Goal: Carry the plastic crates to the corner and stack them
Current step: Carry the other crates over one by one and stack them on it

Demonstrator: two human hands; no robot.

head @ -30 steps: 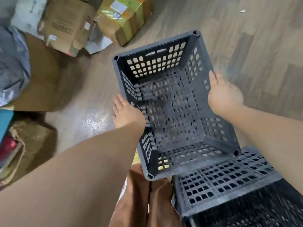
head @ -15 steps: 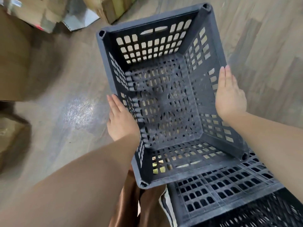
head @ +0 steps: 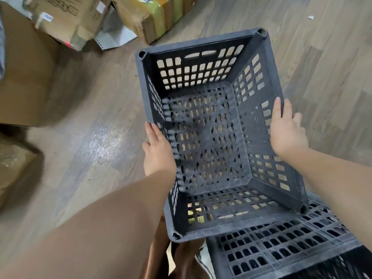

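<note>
Crate (head: 211, 137) mid-frame, held off the floor, overlapping second crate (head: 281, 244) at lower right | left hand (head: 159, 154), right hand (head: 285, 131) pressed flat-fingered against opposite walls | view has swung back since half a second ago, cardboard boxes (head: 60, 17) upper left again: carry ongoing, unstacked
</note>
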